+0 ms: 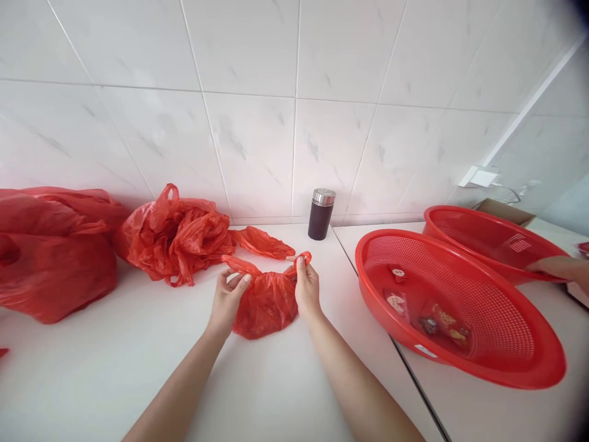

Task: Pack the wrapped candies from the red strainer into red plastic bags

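Observation:
A small red plastic bag (265, 307) rests on the white table in front of me, its lower part bulging. What lies inside cannot be made out through the film. My left hand (229, 296) pinches the left side of the bag's mouth, below its left handle loop. On the other side, my right hand (307, 283) grips the right handle, thumb on top. Just behind the bag lies a loose flat red bag (264, 242), which trails from a crumpled heap of red plastic bags (179, 236).
Filled red bags (55, 264) stand at the left. A dark flask (321, 215) stands by the tiled wall. On the right, a red plastic basket (460, 307) holds several small packets; behind it, another person's hand (552, 266) touches a second red basket (488, 239).

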Demonstrator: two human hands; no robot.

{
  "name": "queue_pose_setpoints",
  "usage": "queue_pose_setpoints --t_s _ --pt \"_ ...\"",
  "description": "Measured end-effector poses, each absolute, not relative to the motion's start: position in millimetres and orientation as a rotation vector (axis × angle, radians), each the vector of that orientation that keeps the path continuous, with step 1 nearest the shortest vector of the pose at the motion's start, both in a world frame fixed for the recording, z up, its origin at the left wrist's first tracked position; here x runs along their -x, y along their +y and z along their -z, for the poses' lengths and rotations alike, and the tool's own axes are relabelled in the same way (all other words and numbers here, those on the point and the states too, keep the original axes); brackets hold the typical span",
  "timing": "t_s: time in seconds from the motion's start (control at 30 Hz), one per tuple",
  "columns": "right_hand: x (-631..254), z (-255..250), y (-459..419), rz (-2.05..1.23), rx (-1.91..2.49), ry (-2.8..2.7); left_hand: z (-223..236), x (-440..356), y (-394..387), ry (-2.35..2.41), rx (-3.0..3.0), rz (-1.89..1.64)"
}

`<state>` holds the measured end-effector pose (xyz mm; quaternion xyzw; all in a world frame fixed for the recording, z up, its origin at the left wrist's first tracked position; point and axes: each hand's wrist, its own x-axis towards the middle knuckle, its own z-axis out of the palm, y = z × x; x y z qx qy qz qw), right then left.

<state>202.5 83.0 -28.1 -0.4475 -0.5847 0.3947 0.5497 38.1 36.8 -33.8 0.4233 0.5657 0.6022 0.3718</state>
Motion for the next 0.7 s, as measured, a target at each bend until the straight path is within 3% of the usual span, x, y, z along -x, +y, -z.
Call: queue_pose_setpoints --t_s 0.17,0.3,0.53,0.7 --pt "-192 24 71 -1.175 0.865 -1.218 33 -39 34 1.344 -0.993 -1.444" --pt "-191 34 82 -1.294 0.922 -0.933 40 -37 39 1.309 -0.821 -1.625" --pt "-190 50 101 -1.247 1.006 -0.665 50 -42 51 1.321 -0.578 -1.803" --pt "-201 55 106 -1.249 0.972 -0.669 18 21 50 1.457 -0.569 -1.911"
